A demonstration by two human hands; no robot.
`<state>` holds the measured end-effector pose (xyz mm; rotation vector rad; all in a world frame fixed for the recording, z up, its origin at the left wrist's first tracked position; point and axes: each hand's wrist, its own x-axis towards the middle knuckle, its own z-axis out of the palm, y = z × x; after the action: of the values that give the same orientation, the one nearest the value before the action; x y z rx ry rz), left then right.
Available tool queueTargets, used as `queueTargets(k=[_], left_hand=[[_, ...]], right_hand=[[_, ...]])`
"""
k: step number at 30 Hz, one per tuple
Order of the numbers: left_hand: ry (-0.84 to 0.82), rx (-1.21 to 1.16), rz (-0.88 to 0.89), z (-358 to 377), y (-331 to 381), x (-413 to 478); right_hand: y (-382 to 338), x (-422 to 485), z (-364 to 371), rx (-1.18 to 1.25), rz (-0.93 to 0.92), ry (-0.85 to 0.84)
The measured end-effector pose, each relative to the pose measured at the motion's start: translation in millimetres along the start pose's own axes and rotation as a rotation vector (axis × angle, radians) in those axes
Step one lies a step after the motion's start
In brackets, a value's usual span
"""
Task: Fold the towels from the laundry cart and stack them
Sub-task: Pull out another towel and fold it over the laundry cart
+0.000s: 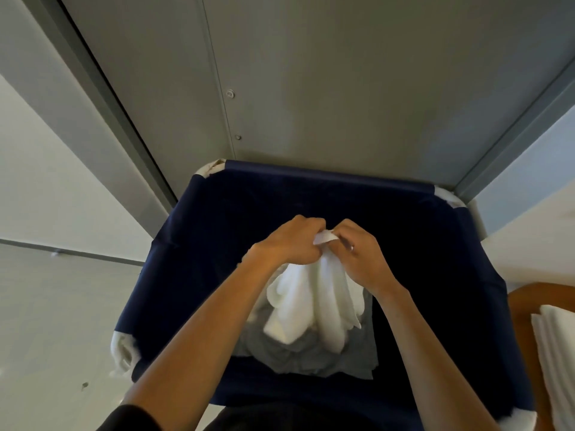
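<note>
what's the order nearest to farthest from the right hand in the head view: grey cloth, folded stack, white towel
1. white towel, pinched in the right hand
2. grey cloth, below, in the cart
3. folded stack, far right, on the wood surface

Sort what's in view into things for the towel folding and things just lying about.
Job: white towel, gripped by left hand and right hand; navy laundry cart; grey cloth in it; folded white stack on the wooden surface.
Lying about: grey metal panel; small scrap on the floor.
</note>
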<state>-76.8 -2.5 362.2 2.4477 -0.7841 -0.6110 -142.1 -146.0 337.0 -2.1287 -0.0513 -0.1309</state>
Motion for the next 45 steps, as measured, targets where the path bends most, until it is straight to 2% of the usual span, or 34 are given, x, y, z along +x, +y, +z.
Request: queueTargets(k=[3, 6, 11, 13, 18, 22, 24, 26, 29, 31, 36, 39, 45], left_hand=[[0.077, 0.001, -0.009, 7.3, 2.8, 4.4], [0.136, -0.122, -0.028, 8.1, 7.2, 3.9], [0.21, -0.189, 0.005, -5.3, 9.4, 2.4], [0.239, -0.181, 0.013, -12.9, 10.3, 0.5], [0.299, -0.051, -0.072, -33.9, -7.2, -8.2], [0.296, 0.18, -0.261, -43.2, -41.1, -19.8], [0.28, 0.255, -0.36, -39.7, -52.1, -25.6], [0.221, 0.193, -0.375, -30.7, -55.7, -27.8], [0.053, -0.09, -0.131, -9.2, -42.0, -26.2], [-0.036, -0.146, -0.017, 6.5, -27.0, -23.8], [-0.068, -0.121, -0.043, 26.6, -18.9, -13.7], [-0.061, -0.132, -0.068, 30.8, -17.3, -7.2], [-0.057, -0.255, -0.146, 29.9, -8.3, -7.8]], right_hand=[[9.8, -3.7, -3.9, -0.115, -0.036, 0.011], [21.8, -9.8, -7.9, -0.202, 0.021, -0.044], [49.2, -22.1, 7.7, -0.446, 0.229, -0.241], [60.0, -26.9, 20.0, -0.492, 0.292, -0.266], [76.4, -32.9, 30.5, -0.536, 0.35, -0.199], [65.9, -30.0, 9.1, -0.359, 0.283, -0.016], [53.9, -28.1, 2.1, -0.299, 0.207, 0.017], [39.5, -24.2, 0.4, -0.228, 0.132, 0.028], [18.8, -14.6, 5.4, -0.125, 0.047, -0.043], [9.3, -11.2, 12.6, -0.065, 0.047, -0.111], [10.1, -13.1, 17.8, -0.023, 0.057, -0.103], [9.7, -11.0, 11.9, -0.112, 0.031, -0.14], [28.1, -15.6, -2.4, -0.331, 0.117, -0.255]])
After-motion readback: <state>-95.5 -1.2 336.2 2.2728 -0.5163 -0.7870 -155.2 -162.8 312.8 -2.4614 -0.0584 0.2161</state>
